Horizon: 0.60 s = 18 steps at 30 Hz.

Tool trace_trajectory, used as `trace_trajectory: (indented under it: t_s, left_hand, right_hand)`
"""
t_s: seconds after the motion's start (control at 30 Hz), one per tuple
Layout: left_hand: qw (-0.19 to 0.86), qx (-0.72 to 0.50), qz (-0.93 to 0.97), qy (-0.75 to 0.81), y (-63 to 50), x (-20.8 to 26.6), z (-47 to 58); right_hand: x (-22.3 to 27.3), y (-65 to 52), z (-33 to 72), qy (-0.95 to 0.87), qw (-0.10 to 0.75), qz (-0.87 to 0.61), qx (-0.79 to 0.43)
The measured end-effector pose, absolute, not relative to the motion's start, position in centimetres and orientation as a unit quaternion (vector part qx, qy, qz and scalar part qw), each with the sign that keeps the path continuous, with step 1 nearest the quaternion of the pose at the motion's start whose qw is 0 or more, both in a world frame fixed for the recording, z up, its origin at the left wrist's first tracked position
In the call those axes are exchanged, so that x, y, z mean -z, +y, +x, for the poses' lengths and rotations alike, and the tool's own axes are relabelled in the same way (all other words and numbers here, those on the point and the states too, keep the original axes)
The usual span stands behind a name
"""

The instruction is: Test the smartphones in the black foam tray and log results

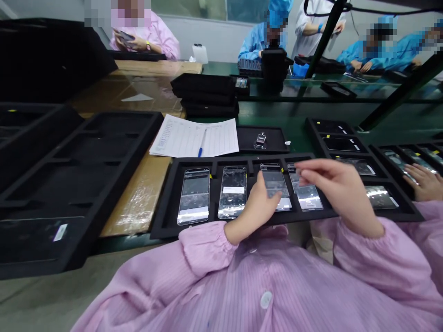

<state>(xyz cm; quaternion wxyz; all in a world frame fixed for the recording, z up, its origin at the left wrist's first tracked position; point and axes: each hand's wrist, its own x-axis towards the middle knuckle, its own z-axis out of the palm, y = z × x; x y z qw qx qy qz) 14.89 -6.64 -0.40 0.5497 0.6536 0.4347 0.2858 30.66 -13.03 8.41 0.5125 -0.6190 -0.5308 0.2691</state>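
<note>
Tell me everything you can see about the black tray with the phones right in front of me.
The black tray looks like matte foam, with upright slots split by thin ridges. It lies flat on the green bench edge, slightly overhanging it. Four glossy phones show in it, screens up: two at left, uncovered, and two under the hands. The left hand rests on the third phone, thumb on its glass. The right hand hovers over the fourth, pinching something small, too blurred to tell. Another tray adjoins its right end.

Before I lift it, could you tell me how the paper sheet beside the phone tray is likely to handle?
The paper sheet looks thin and flat, so probably light and floppy. A blue pen lies on it and would likely roll off if the sheet tilts.
</note>
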Motion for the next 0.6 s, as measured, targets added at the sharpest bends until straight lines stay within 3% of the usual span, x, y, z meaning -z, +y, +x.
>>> trace_trajectory:
  t_s: [0.1, 0.23, 0.6]
  left_hand:
    - [0.643, -0.314, 0.506, 0.482, -5.4, 0.2, 16.4]
    - [0.691, -0.296, 0.454, 0.479, -4.0, -0.6, 17.5]
    - [0.761, -0.438, 0.320, 0.354, -5.9, -4.8, 14.4]
  right_hand:
    - [-5.8, -16.4, 28.8, -0.454, 0.533, -0.581, -0.414]
    - [-2.3, -17.7, 26.6, -0.388, 0.543, -0.522, -0.531]
    - [-1.4, -17.7, 24.9, -0.280, 0.676, -0.416, -0.540]
